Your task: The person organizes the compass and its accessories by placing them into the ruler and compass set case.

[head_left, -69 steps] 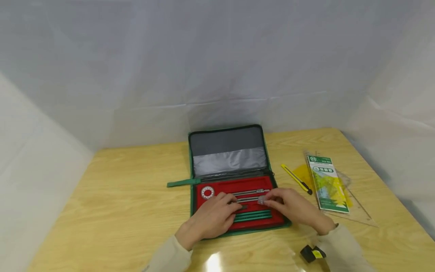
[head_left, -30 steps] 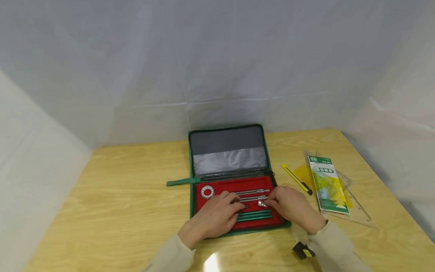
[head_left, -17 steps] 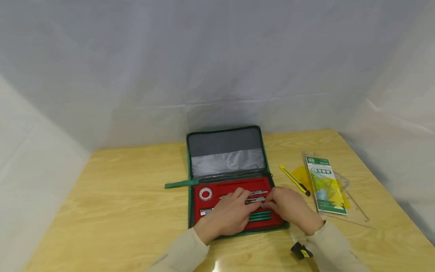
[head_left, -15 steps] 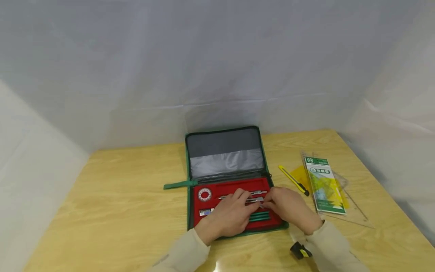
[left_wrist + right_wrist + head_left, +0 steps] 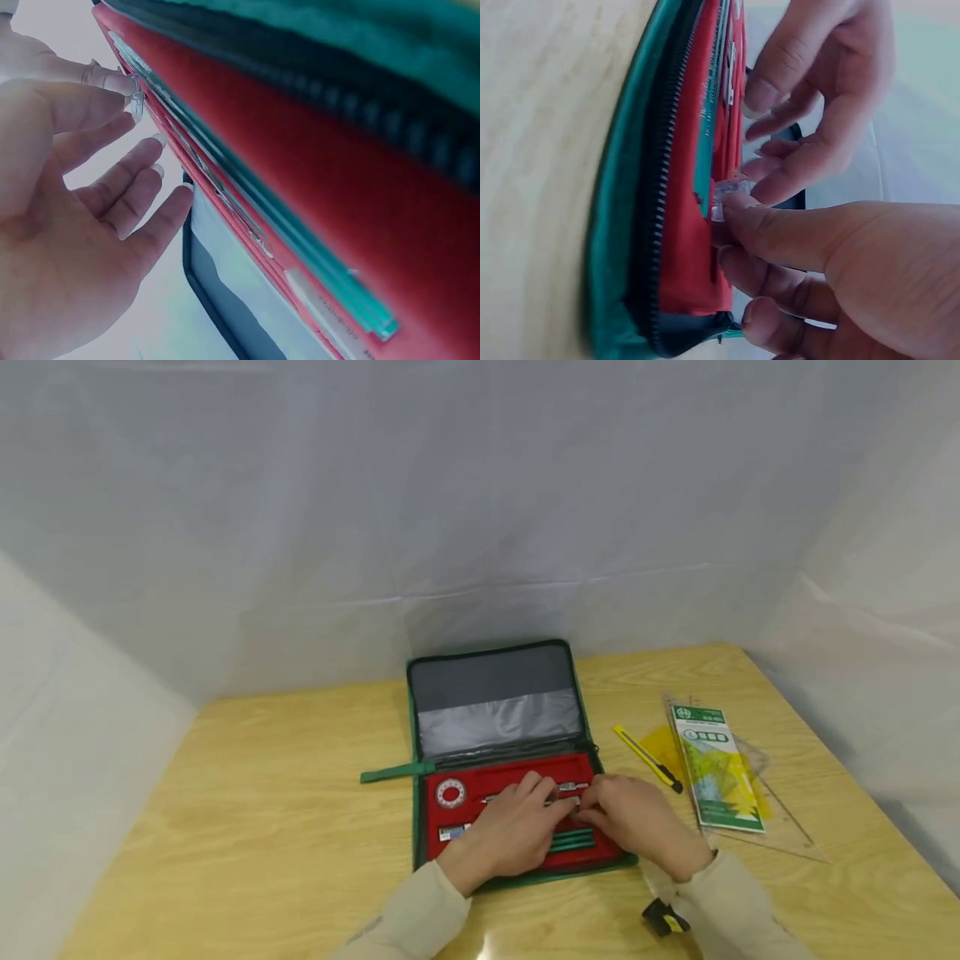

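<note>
An open zip case [image 5: 495,677] with a red moulded tray [image 5: 517,770] lies in front of me. My right hand [image 5: 641,818] is at the tray's right end, pinching a small clear plastic piece [image 5: 726,193] between thumb and fingers, low beside the green pencils [image 5: 572,841]. Over the middle of the tray is my left hand [image 5: 510,827], its fingers loosely bent and a fingertip right at the clear piece in the right wrist view. Metal compasses [image 5: 572,787] lie partly under the hands. A white ring [image 5: 450,792] and a small labelled block [image 5: 452,832] sit in the tray's left part.
To the right lie a yellow utility knife [image 5: 647,757], a green-and-yellow packet [image 5: 716,768] and transparent set squares [image 5: 798,835] under it. A black-and-yellow object [image 5: 664,917] is near my right sleeve. A green strap [image 5: 393,772] sticks out left of the case.
My left hand has shifted right along the tray towards the right hand, uncovering the labelled block. The right hand has stayed at the tray's right end, and the clear piece is now mostly hidden by fingers.
</note>
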Demonstrator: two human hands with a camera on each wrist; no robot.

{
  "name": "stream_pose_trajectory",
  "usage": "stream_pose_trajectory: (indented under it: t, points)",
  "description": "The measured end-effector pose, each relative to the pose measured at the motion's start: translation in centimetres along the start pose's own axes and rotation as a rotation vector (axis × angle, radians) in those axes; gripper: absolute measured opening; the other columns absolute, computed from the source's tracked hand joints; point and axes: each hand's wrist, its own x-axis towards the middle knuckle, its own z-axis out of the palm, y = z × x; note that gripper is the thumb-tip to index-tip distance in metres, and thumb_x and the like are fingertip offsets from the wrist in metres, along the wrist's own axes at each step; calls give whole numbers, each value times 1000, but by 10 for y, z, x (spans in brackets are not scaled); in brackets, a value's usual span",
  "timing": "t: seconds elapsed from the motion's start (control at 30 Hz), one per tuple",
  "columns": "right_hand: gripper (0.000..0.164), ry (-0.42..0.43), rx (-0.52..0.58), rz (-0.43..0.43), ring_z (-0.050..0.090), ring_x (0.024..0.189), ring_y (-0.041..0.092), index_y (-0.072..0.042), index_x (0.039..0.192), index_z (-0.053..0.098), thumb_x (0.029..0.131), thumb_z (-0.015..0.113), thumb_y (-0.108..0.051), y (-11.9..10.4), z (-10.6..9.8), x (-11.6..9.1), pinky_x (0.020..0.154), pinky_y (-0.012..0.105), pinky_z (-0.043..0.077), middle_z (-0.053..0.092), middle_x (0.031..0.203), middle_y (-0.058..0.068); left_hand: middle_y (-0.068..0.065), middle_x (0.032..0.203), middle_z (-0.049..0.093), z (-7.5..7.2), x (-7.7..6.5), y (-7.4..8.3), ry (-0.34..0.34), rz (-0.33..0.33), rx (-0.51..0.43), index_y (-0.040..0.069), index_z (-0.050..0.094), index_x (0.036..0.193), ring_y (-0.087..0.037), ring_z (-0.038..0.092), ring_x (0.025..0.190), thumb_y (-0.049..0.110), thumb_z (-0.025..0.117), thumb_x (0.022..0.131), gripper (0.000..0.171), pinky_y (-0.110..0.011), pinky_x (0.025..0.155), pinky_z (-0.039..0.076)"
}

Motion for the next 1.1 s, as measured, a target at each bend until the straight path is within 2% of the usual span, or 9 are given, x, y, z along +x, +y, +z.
stream_pose_trajectory:
  t: [0.13,0.37,0.53,0.7,0.93,1.1]
  points:
    - [7,19,13,53,61,71,12,-21,78,72,82,76,-25,0,5,-2,63,34,50,63,79,-9,-1,106,51,1,1,-1,18,-3,-12,18,63,119,-16,43,95,18,56,93,28,-23,73,46]
    - [10,58,104,161,54,63,5,-24,75,70,80,77,-28,-1,10,-6,58,30,46,61,75,-11,-1,105,53,3,-4,0,50,-10,-10,16,64,112,-16,45,94,18,56,92,21,-25,78,46]
    - [12,110,118,200,51,60,5,-20,77,72,81,76,-30,-2,11,-6,55,30,45,63,76,-8,0,106,54,3,-5,1,75,-17,-11,15,66,110,-16,46,95,20,58,92,21,-26,76,46]
    - [13,92,190,224,50,57,4,-21,74,72,82,75,-30,-3,13,-7,52,29,43,63,72,-10,0,106,55,2,-6,2,80,-7,-3,15,69,106,-16,47,96,20,59,91,19,-27,75,46]
    - [12,69,215,233,50,57,4,-22,74,72,83,75,-30,-4,13,-6,53,29,43,63,72,-10,-1,107,55,0,-12,1,36,-26,-38,16,68,115,-16,46,97,19,56,92,26,-26,78,45]
    - [17,52,224,221,45,53,7,-23,69,69,83,75,-30,-4,13,-5,49,29,38,57,63,-12,0,107,54,0,-16,-1,22,-21,-52,18,67,122,-15,44,96,18,55,94,30,-24,75,44]
